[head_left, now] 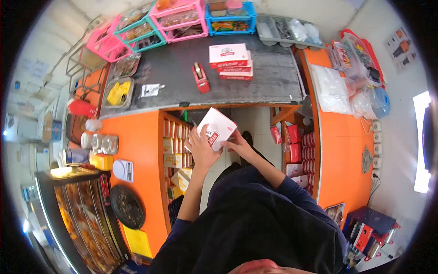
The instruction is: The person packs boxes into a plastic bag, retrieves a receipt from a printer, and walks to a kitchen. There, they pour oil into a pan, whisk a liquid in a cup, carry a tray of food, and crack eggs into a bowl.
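A white cardboard food box point(213, 121) with red printing is held in front of my body, tilted, over the gap between the counters. My left hand point(204, 148) lies across its near left side with the fingers spread over the lid. My right hand point(239, 144) grips the right corner, thumb on the near edge; its other fingers are partly hidden. Beyond, on the dark worktop point(178, 68), stands a stack of similar red and white boxes point(228, 54). A red tape dispenser point(200, 78) sits to the left of that stack.
Shelves of folded boxes point(175, 146) are under the left counter, with red packets point(293, 134) under the right. A glass food warmer point(84, 219), white scale point(123, 170) and black round tray point(127, 206) stand left. Plastic bags point(331, 86) lie right; coloured racks point(180, 20) line the back.
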Motion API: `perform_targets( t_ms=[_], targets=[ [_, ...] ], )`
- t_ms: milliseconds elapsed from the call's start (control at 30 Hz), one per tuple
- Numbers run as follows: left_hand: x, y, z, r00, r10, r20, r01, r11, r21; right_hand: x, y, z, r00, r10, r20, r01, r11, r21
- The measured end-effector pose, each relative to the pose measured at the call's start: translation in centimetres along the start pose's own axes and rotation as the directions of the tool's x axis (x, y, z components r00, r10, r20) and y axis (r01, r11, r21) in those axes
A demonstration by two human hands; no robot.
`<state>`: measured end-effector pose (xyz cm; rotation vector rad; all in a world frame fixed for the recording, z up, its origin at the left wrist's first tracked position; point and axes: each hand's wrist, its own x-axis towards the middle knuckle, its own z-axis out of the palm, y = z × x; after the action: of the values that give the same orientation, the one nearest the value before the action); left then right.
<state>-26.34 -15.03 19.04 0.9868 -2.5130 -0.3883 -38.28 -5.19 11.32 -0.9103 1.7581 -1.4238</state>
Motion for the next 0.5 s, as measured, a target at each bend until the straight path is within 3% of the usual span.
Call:
perform_targets(
  t_ms=[33,67,167,200,233,300,333,367,400,467,500],
  targets=[
    [1.0,0.7,0.0,1.0,0.023,0.005,-0.023,1.0,-0.013,0.5,-1.1,-0.9,0.987,0.096,0.132,-0.144,0.891,0.43],
    [2.0,1.5,-0.1,0.996,0.075,0.053,-0.072,0.996,-0.056,0.7,-1.4,-1.4,0.997,0.046,-0.057,-0.027,0.955,0.297],
    [6.1,3.6,-0.6,0.965,0.188,0.182,-0.159,0.974,-0.161,1.7,-1.7,-5.4,0.998,0.065,-0.003,-0.06,0.938,0.341],
    [7.6,4.1,-0.5,0.937,0.266,0.225,-0.224,0.955,-0.197,2.2,-1.7,-6.1,0.994,-0.02,-0.111,0.057,0.939,0.338],
    [9.3,4.7,0.0,0.898,0.349,0.267,-0.288,0.927,-0.242,3.1,-1.7,-7.1,0.99,-0.014,-0.144,0.062,0.942,0.33],
    [13.7,4.9,1.2,0.869,0.436,0.236,-0.365,0.885,-0.289,4.7,-1.5,-10.0,1.0,-0.007,0.027,-0.003,0.94,0.34],
    [16.5,5.1,2.0,0.846,0.468,0.257,-0.385,0.868,-0.313,5.5,-1.5,-11.3,0.999,0.009,0.044,-0.031,0.856,0.516],
    [19.2,6.0,1.8,0.826,0.506,0.246,-0.447,0.856,-0.259,6.0,-1.7,-13.3,0.999,0.019,0.043,-0.038,0.859,0.51],
    [21.9,6.6,2.3,0.803,0.578,0.146,-0.56,0.815,-0.15,6.4,-0.5,-15.7,0.999,0.054,0.001,-0.05,0.919,0.392],
    [27.6,6.5,3.5,0.838,0.51,0.193,-0.504,0.86,-0.081,7.8,3.7,-20.6,0.989,0.065,-0.132,-0.043,0.985,0.166],
    [30.4,6.4,4.3,0.828,0.543,0.141,-0.54,0.839,-0.061,8.0,6.3,-23.5,0.976,0.037,-0.216,-0.026,0.998,0.057]
  ],
)
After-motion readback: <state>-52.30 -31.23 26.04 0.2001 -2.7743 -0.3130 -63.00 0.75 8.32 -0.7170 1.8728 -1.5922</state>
